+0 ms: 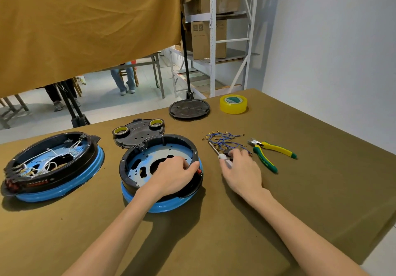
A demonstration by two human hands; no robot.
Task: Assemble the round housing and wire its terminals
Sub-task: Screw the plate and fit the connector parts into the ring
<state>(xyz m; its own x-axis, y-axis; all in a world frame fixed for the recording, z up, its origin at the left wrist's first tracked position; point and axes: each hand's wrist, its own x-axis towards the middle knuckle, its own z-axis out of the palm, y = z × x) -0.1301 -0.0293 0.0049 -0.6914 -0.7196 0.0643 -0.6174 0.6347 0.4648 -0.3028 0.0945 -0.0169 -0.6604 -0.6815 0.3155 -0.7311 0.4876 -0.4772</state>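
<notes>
Round housing [162, 168], black ring on glossy blue, my left hand [173, 174] clamps; right hand [240, 168] pinches the screwdriver [220, 154].

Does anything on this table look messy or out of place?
Mostly tidy. The left housing has white wires spilling in a loose tangle, and the blue wires lie in a jumbled heap beside the right hand. Nothing looks broken or spilled.

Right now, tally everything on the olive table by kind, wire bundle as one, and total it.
Round blue-and-black housings: 2
Black round plastic covers: 2
Yellow tape rolls: 3
Yellow-green pliers: 1
Screwdriver: 1
Blue wire bundle: 1
Total: 10
</notes>
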